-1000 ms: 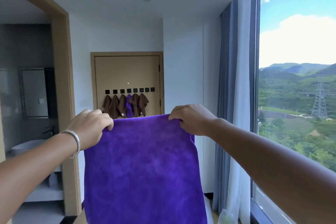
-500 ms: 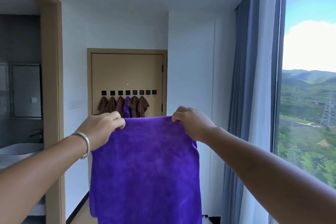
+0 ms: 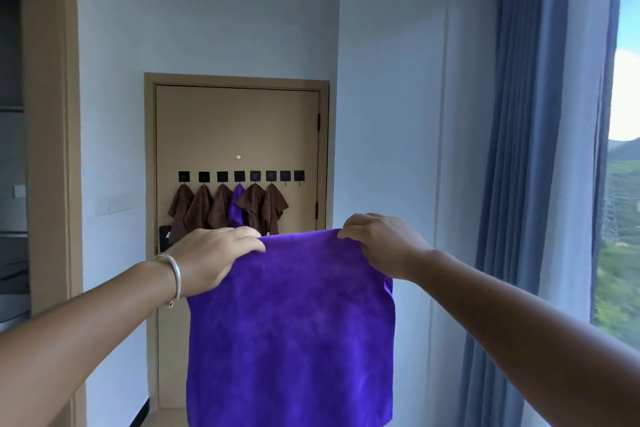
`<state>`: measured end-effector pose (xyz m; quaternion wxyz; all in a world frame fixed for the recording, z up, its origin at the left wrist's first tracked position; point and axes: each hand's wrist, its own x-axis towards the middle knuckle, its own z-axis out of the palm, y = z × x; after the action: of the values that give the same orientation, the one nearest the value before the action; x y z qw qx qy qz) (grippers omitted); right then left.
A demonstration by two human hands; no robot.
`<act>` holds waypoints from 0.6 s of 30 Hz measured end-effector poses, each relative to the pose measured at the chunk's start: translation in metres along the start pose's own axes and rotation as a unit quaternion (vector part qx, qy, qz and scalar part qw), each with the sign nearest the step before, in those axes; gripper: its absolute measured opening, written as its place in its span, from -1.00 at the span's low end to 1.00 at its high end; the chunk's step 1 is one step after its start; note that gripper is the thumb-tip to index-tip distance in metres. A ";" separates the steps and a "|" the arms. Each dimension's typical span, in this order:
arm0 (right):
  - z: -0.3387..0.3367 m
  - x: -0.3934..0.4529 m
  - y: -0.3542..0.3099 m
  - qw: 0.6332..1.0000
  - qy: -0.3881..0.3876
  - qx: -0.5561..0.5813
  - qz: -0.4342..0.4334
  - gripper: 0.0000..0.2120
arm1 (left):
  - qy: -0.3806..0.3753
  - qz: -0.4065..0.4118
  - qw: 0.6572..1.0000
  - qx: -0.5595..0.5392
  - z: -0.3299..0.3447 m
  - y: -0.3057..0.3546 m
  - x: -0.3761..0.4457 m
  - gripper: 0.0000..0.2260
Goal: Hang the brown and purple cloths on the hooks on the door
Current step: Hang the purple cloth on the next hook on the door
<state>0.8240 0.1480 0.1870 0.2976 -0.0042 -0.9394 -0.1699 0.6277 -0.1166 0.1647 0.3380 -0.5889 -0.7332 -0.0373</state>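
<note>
Here both hands are closed on one purple cloth [image 3: 291, 329], held up in front of the door [image 3: 239, 128]. The left hand [image 3: 214, 258] has its fingers curled over the cloth's upper left corner, pinching the top edge; a silver bangle [image 3: 175, 276] sits on that wrist. The right hand [image 3: 381, 244] grips the upper right corner the same way, knuckles up. Between the two hands the top edge runs level and taut, and the cloth hangs flat below it, its long axis pointing straight down, the broad face toward the camera. The lower edge reaches almost to the bottom of the view.

On the door, behind and above the held cloth, a row of black hooks [image 3: 240, 176] runs across. Brown cloths [image 3: 202, 210] hang from most of them, with a second, smaller purple cloth [image 3: 237, 208] among them; the two hooks nearest the door's right edge are bare. Right of the door hangs a blue curtain [image 3: 512, 184].
</note>
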 end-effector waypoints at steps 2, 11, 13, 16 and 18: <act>0.018 0.021 0.007 1.000 0.009 -0.004 -0.001 -0.54 | 0.009 -0.011 1.000 -0.013 0.017 -0.022 0.012 -0.53; 0.132 0.118 0.058 0.999 0.032 -0.007 -0.018 -0.60 | 0.013 -0.021 0.999 0.033 0.111 -0.113 0.087 -0.51; 0.158 0.141 0.075 0.999 0.031 -0.004 -0.024 -0.58 | 0.004 -0.040 0.998 0.037 0.132 -0.129 0.105 -0.50; 0.188 0.175 0.101 0.999 0.031 0.017 -0.030 -0.55 | -0.026 -0.057 0.997 0.045 0.156 -0.152 0.132 -0.44; 0.210 0.201 0.121 0.999 0.025 0.028 -0.040 -0.53 | -0.051 -0.058 0.996 0.053 0.173 -0.170 0.154 -0.36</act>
<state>0.5552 0.3104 0.1772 0.3139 0.0455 -0.9355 -0.1556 0.3866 0.0388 0.1732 0.3282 -0.5281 -0.7831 0.0120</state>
